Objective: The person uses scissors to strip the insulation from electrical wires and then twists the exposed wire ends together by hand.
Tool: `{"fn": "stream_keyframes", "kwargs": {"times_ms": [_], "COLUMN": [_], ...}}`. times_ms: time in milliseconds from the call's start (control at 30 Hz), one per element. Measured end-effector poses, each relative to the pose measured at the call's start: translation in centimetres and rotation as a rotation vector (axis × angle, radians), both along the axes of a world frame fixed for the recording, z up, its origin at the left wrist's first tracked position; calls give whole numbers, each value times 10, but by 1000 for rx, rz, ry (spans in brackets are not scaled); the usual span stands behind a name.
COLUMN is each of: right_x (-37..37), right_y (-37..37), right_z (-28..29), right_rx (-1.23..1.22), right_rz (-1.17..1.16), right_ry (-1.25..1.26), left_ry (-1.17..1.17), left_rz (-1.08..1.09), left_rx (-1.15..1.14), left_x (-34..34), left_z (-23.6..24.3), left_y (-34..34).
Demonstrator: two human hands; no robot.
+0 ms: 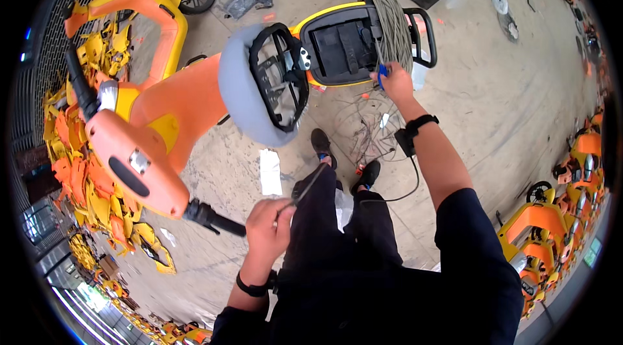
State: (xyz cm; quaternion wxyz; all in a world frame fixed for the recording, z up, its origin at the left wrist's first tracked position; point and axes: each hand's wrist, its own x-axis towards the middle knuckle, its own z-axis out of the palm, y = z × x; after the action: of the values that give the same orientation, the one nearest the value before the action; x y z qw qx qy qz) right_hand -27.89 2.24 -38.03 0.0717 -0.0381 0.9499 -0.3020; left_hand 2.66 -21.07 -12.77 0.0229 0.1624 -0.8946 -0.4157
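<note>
Scooter (162, 105) lies ahead; right hand (394, 81) grips cable coil (392, 21), left hand (269, 231) clamps wire (310, 186).

A thick coil of grey-green cable (392, 24) hangs draped over the black rear compartment of the orange and yellow scooter (188, 95), its strands running top to bottom. One thin grey strand (310, 186) stretches taut toward the lower left, and a small blue piece (383, 72) sits at the coil's lower edge.
</note>
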Motion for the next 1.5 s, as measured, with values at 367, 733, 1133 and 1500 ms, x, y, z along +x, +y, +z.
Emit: {"fn": "stream_keyframes", "kwargs": {"times_ms": [367, 733, 1133, 1500], "right_x": [-56, -22, -45, -46], "right_y": [-98, -110, -113, -103], "right_z": [-55, -76, -46, -42], "right_rx": [-148, -135, 339, 154], "right_rz": [-161, -190, 147, 139], "right_ry": [-250, 133, -278, -311], "left_ry": [-180, -187, -209, -189], "left_rz": [-34, -28, -57, -75], "left_rx": [132, 129, 123, 81], "left_x": [-22, -17, -28, -27], "left_z": [-43, -47, -46, -42], "left_y": [-42, -35, -32, -38]}}
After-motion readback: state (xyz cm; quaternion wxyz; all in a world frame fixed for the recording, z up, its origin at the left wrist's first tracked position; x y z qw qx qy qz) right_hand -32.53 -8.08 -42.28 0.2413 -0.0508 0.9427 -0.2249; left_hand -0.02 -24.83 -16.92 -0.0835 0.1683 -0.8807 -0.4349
